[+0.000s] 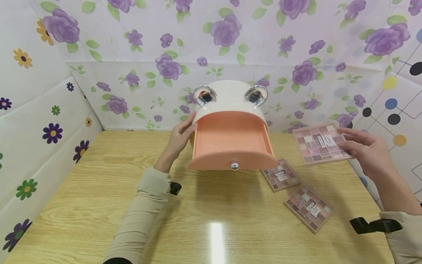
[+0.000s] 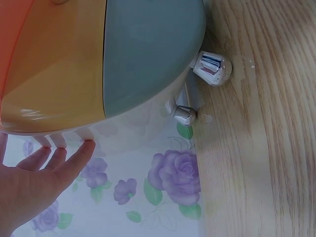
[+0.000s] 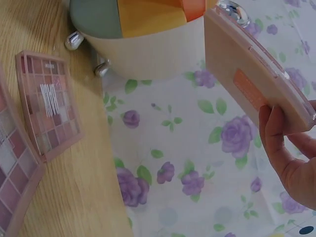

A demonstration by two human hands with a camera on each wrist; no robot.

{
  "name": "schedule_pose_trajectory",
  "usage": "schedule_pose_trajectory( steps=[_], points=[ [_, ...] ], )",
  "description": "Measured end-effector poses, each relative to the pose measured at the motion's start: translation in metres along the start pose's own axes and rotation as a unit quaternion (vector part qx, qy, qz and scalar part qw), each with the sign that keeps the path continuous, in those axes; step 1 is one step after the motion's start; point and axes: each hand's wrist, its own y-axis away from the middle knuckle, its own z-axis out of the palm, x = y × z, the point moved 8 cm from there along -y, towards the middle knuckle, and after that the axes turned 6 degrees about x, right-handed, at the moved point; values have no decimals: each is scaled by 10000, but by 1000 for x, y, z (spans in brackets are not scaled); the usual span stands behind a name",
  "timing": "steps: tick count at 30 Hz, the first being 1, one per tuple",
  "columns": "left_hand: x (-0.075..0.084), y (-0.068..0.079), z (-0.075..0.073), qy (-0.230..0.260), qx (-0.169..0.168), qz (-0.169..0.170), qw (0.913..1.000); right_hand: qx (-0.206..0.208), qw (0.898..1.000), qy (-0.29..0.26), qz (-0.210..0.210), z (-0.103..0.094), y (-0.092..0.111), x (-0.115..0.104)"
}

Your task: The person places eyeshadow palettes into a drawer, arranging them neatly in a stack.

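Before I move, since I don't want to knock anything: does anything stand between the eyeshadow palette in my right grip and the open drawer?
Nothing visible except the right side wall of the peach drawer, which the held eyeshadow palette would probably have to clear. Two more eyeshadow palettes lie lower, on the wooden table.

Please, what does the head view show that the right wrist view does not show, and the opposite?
Only the head view shows the bare left hand touching the glossy white rounded cabinet, and the inside of its open peach-coloured drawer.

Only the right wrist view shows the cabinet's smooth grey-green front panel, its shiny silver feet, and the orange rectangular label beneath the held square pink palette.

Both show the right hand holding that palette, the cabinet, and two similar palettes on the light wood-grain table.
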Motion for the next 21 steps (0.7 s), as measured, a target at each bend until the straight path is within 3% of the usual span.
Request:
schedule_pose_trajectory(
  steps=[5,12,21],
  points=[
    [-1,0,-1,-5,31,-15,10000,-126,9953,-957,46,8,1,-7],
    [-3,-1,-2,51,79,-6,10000,-185,9750,-2174,410,20,-1,-13],
    [-2,-2,-2,-8,85,41,10000,-209,9655,-2568,385,39,0,-22]
  ],
)
